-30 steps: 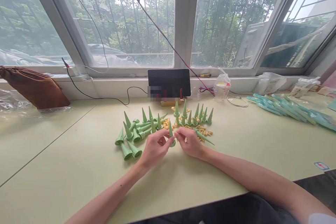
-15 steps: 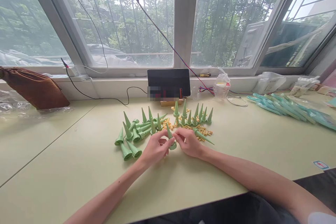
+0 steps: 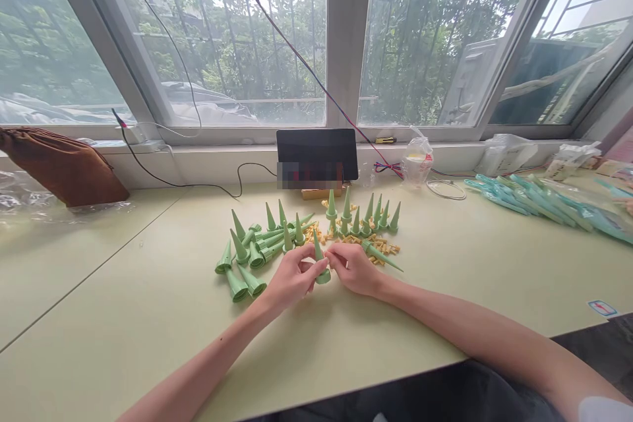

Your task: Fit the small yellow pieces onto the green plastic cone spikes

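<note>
My left hand (image 3: 293,277) grips a green plastic watering spike (image 3: 318,247), point up and base toward me. Close against the spike's right side, my right hand (image 3: 353,268) is closed in a pinch; whatever sits between its fingertips is too small to make out. Several more green spikes (image 3: 241,249) stand or lie in a group left of my hands. Behind my right hand, other spikes (image 3: 368,214) stand upright in rows. Small yellow pieces (image 3: 390,249) are scattered around them, and one spike (image 3: 383,256) lies on its side there.
A dark-screened tablet (image 3: 316,148) leans at the back of the table (image 3: 148,316). A brown drawstring bag (image 3: 74,168) stands at the far left. Teal plastic-wrapped items (image 3: 534,198) are piled at the right, near a clear plastic bag (image 3: 418,159) and a coiled white cable (image 3: 446,190).
The spike in my left hand has become slightly more upright. Both hands stay in almost the same place, with the right still pinched beside the spike.
</note>
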Demonstrator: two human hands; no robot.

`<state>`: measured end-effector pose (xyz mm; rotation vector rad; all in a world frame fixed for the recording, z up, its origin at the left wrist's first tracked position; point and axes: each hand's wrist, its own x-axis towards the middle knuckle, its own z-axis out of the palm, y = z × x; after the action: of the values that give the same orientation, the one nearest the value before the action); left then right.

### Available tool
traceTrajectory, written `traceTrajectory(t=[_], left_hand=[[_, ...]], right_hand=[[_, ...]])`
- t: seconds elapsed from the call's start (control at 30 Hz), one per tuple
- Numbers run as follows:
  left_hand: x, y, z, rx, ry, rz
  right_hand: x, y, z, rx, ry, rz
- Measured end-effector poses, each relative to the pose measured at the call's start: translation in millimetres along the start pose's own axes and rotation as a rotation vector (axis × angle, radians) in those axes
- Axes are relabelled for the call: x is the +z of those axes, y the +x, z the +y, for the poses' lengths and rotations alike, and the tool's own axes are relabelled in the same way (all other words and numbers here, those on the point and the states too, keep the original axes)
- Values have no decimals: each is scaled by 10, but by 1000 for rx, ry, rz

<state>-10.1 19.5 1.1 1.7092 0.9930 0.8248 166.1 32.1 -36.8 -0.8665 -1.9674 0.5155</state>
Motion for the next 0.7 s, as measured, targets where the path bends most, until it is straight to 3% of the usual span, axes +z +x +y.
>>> traceTrajectory(t=[0.7], left_hand=[[31, -27, -20, -14, -10, 44]], right_hand=[[1, 16, -1, 10, 2, 1]])
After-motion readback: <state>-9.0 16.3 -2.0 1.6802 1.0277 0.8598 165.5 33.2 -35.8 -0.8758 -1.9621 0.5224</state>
